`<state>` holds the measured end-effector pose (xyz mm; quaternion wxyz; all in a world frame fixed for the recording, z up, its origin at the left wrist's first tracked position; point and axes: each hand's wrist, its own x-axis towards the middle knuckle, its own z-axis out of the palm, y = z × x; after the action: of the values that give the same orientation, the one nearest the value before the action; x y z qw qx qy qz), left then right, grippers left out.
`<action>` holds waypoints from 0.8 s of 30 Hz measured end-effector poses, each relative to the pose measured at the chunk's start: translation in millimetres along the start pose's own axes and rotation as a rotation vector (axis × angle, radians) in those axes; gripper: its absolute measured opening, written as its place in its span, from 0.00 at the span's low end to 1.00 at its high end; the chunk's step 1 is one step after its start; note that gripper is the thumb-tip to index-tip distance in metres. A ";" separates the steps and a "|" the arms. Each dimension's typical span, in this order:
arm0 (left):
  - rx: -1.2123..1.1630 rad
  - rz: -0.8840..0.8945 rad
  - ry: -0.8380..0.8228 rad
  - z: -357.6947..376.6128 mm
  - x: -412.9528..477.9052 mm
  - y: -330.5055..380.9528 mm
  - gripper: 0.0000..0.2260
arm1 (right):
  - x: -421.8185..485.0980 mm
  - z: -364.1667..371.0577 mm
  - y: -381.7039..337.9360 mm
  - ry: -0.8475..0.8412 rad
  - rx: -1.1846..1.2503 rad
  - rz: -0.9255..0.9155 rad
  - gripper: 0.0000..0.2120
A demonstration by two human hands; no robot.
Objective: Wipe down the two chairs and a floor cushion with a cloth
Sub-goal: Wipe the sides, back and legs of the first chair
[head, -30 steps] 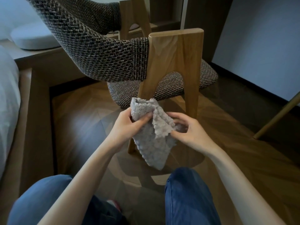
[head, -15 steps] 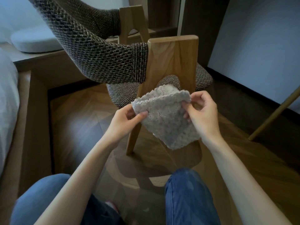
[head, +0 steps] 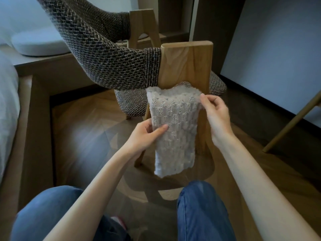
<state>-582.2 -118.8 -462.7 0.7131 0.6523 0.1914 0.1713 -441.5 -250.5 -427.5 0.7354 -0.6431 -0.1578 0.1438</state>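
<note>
Grey cloth (head: 173, 129) is hanging folded in front of the chair (head: 187, 66) frame, left hand (head: 147, 134) pinching its left edge and right hand (head: 217, 112) pinching its top corner. Cloth is seemingly being readied, so wiping is likely remaining; cushion (head: 40, 44) is lying well apart.

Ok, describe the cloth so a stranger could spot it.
Find the dark woven chair with the broad wooden leg. In front of that leg, the left hand and right hand hold up the cloth. It alone is pale grey and fluffy.

Dim room, soft daylight perhaps from upper left, wide-angle edge distortion
</note>
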 end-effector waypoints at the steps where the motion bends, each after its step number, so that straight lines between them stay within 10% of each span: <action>1: -0.023 0.007 0.000 -2.1 -1.3 1.3 0.09 | -2.5 -2.8 7.8 -0.096 -0.034 0.048 0.10; 7: -0.138 -0.025 -0.002 -10.7 -8.6 7.2 0.17 | -32.4 -22.4 40.8 -0.713 -0.092 0.350 0.40; 15: -0.153 -0.126 -0.262 -18.0 -21.9 25.9 0.16 | -35.6 -30.4 37.3 -0.698 -0.049 0.381 0.50; 24: 0.140 -0.032 -0.038 -25.7 -11.8 24.1 0.13 | -40.9 -24.2 46.0 -0.350 0.168 0.275 0.41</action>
<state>-605.1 -100.3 -440.0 0.6718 0.7006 0.2000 0.1336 -469.0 -283.3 -478.0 0.7213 -0.5603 -0.1812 0.3647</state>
